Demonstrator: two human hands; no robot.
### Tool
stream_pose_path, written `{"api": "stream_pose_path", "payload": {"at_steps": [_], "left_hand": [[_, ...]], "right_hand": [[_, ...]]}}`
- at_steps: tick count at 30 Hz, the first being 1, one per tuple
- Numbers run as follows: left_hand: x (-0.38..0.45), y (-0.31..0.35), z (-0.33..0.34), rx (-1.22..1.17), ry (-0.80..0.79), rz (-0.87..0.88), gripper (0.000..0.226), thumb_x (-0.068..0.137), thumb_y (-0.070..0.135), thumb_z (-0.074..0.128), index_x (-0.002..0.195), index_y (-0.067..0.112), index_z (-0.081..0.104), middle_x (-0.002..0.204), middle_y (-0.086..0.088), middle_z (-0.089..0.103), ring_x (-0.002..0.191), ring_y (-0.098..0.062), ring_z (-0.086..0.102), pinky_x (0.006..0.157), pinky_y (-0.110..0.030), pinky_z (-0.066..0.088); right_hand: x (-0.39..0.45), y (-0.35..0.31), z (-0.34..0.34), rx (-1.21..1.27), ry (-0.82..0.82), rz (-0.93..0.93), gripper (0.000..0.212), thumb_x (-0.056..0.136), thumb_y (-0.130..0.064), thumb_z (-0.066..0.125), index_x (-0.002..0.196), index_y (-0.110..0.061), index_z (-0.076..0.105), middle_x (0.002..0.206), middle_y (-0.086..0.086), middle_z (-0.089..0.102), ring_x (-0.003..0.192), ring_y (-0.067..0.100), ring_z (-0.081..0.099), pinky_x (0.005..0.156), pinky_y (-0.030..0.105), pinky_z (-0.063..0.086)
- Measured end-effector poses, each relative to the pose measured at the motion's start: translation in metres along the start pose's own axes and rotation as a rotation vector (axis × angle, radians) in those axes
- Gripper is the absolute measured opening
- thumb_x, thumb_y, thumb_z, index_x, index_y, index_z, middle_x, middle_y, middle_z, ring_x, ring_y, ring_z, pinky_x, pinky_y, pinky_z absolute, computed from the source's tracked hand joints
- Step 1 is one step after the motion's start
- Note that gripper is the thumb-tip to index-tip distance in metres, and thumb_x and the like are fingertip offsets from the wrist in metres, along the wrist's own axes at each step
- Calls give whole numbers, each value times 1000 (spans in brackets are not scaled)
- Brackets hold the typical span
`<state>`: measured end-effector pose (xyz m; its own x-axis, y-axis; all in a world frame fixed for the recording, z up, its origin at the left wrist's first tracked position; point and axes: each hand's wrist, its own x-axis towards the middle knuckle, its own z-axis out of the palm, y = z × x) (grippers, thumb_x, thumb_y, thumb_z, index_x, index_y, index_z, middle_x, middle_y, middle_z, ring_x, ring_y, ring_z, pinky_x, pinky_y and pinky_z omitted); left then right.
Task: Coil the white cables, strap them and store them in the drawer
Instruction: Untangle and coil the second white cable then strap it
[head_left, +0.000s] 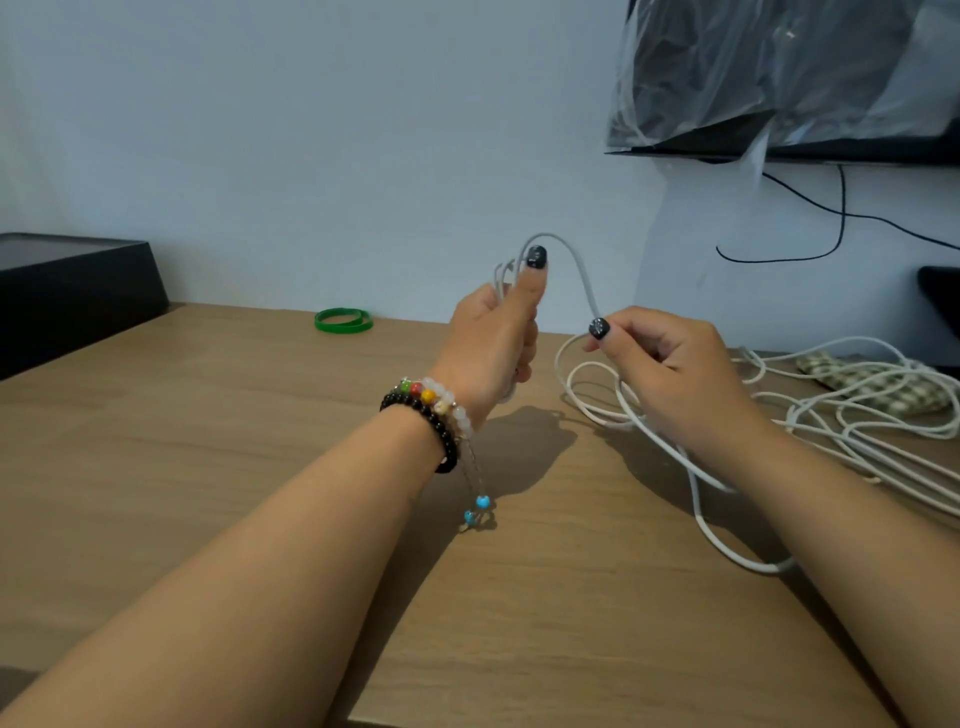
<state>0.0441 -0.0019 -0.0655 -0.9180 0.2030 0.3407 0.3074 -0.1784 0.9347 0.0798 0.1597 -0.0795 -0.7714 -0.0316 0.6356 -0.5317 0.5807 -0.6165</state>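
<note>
My left hand (493, 338) is raised above the wooden table (260, 441) and grips a few loops of white cable, thumb pressed over their tops. From that bundle the white cable (584, 275) arcs right and down to my right hand (670, 374), which pinches it between thumb and fingers. Below my right hand the cable trails onto the table and joins a loose tangle of white cable (857, 410) at the right. Two green straps (343, 320) lie flat near the wall, left of my left hand. No drawer is visible.
A black box (72, 291) stands at the table's back left. A plastic-wrapped dark screen (779, 78) hangs on the wall at upper right with thin black wires below it. A checked cloth pouch (878, 384) lies under the cable tangle.
</note>
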Motion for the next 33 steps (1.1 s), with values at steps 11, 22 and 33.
{"api": "stream_pose_path", "payload": {"at_steps": [11, 22, 33], "left_hand": [[-2, -9, 4, 192, -46, 96, 38, 85, 40, 69, 83, 10, 47, 57, 0, 42, 47, -13, 36, 43, -19, 34], [-2, -21, 11, 96, -30, 46, 34, 102, 26, 44, 72, 12, 43, 55, 0, 41, 48, -13, 38, 49, -27, 35], [12, -8, 2, -293, 184, -78, 39, 105, 19, 36, 66, 12, 43, 48, 5, 50, 45, -10, 44, 48, -23, 37]], "right_hand": [[-3, -4, 8, -17, -113, -12, 21, 95, -15, 56, 83, -11, 74, 54, -2, 59, 46, 6, 43, 48, 16, 32], [-2, -4, 13, -64, -250, -47, 26, 96, -19, 55, 80, -10, 72, 66, 0, 62, 60, 8, 53, 58, 23, 42], [-2, -4, 13, -97, -268, 6, 28, 96, -26, 52, 74, -27, 69, 59, -4, 52, 53, 4, 43, 51, 16, 31]]}}
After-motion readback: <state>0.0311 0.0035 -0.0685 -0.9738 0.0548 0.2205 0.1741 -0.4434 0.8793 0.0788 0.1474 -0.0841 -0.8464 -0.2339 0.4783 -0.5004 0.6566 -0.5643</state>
